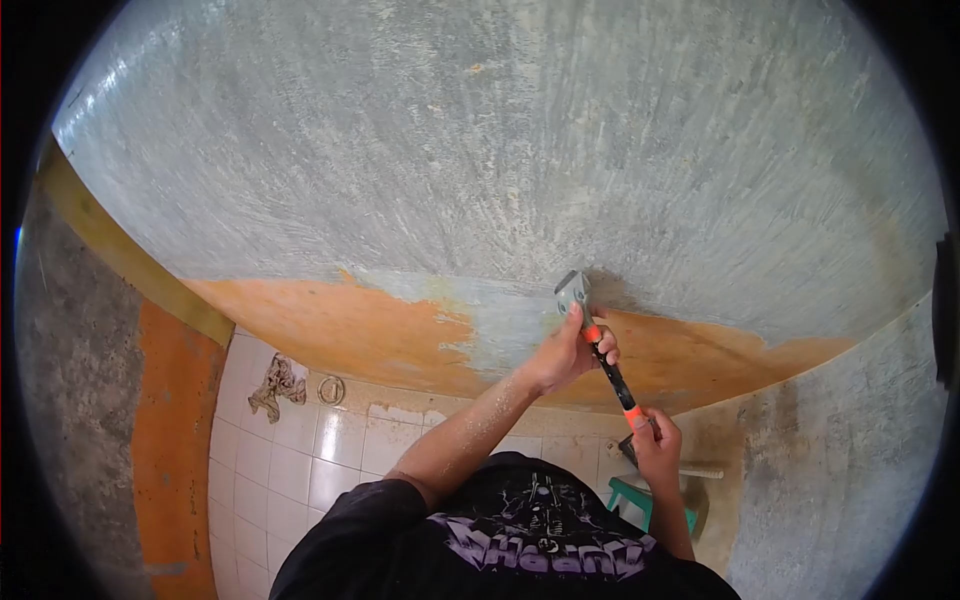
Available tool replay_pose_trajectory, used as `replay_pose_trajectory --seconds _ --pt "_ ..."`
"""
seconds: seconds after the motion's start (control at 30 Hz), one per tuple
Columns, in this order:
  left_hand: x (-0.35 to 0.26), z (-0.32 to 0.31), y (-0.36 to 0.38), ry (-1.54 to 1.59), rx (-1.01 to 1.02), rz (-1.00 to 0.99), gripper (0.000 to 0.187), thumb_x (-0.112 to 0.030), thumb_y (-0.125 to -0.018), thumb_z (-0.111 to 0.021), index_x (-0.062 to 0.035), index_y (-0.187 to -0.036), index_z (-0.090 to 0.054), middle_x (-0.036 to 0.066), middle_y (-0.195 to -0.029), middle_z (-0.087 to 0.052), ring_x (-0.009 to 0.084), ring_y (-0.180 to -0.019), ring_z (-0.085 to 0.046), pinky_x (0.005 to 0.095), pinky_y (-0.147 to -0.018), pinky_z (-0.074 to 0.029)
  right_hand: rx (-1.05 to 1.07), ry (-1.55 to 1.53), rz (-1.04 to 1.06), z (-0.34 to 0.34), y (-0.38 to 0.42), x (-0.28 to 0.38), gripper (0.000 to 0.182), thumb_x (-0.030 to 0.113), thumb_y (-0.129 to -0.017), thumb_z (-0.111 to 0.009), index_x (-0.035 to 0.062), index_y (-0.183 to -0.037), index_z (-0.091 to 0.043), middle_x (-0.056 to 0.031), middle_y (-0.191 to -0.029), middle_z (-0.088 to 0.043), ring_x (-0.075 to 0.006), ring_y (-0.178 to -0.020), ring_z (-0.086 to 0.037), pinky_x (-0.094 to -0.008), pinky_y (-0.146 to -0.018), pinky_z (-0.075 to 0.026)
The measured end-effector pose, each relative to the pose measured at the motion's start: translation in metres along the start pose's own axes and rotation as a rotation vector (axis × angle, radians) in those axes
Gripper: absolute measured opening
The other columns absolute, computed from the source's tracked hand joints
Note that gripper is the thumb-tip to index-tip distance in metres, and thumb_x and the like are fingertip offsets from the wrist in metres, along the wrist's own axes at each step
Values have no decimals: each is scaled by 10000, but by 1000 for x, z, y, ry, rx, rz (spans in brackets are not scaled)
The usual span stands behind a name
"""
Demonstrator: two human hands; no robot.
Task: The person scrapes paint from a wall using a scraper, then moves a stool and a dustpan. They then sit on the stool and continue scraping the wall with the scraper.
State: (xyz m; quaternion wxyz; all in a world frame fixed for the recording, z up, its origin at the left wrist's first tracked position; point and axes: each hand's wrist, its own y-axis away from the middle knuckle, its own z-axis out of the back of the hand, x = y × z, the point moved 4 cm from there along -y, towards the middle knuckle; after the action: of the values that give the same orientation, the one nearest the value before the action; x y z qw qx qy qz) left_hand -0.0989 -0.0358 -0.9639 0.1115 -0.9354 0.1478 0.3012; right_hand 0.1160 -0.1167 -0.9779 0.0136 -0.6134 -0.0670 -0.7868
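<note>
My left hand (566, 356) is closed around the upper part of a long-handled scraper (622, 384), just below its grey head. Its black handle has orange bands. Lower down, my right hand (656, 446) grips the handle near its end. The scraper's head lies at the wall (480, 180), around the border between the rough grey surface and the orange paint (310, 320). Whether the blade edge touches the wall cannot be made out. Pale flecks dot my left forearm.
On the tiled floor (285, 455) lie a crumpled rag (278, 388) and a ring-shaped item (331, 390). A green stool (630, 492) stands beside me at the right, with a pale stick (702, 472) near it. Side walls rise at left and right.
</note>
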Motion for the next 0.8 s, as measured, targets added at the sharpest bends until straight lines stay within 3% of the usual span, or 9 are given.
replay_pose_trajectory --seconds 0.13,0.23,0.47,0.6,0.7,0.8 --pt "-27 15 19 13 3 -103 625 -684 -958 -263 -146 -1255 -374 33 -780 -438 240 -810 -520 492 -857 -450 23 115 105 -29 -8 -2 265 226 -959 -662 -20 -1055 -650 89 -581 -413 0 -527 -334 -223 -470 -232" --pt "-35 16 23 -2 16 -84 640 -697 -948 -269 -149 -1267 -357 27 -771 -417 236 -803 -516 508 -833 -458 43 -11 45 -43 0 7 262 222 -958 -661 -23 -1052 -645 89 -585 -409 2 -530 -336 -219 -473 -235" --pt "-4 -5 6 35 23 86 561 -643 -991 -283 -128 -1203 -354 44 -822 -462 240 -840 -512 411 -884 -425 -79 -32 -18 -6 12 -17 250 223 -966 -643 -9 -1059 -626 64 -594 -472 -9 -516 -409 -205 -473 -289" --pt "-4 1 9 60 111 99 524 -617 -1011 -252 -137 -1189 -363 48 -821 -459 235 -843 -508 409 -871 -426 -80 120 123 -23 18 -24 245 235 -972 -631 6 -1060 -627 54 -598 -496 -21 -509 -419 -210 -470 -309" --pt "-4 -4 4 31 45 105 493 -594 -1026 -225 -149 -1176 -373 49 -820 -456 236 -840 -505 413 -864 -427 -66 -98 -59 -17 20 -22 263 245 -976 -624 5 -1083 -620 52 -603 -498 -25 -516 -424 -209 -474 -318" --pt "-1 -10 0 -2 17 99 484 -588 -1030 -210 -157 -1171 -378 49 -817 -455 238 -835 -505 420 -863 -428 -22 -154 -95 -5 8 -29 299 272 -976 -629 6 -1111 -614 45 -614 -508 -27 -509 -430 -207 -467 -322"
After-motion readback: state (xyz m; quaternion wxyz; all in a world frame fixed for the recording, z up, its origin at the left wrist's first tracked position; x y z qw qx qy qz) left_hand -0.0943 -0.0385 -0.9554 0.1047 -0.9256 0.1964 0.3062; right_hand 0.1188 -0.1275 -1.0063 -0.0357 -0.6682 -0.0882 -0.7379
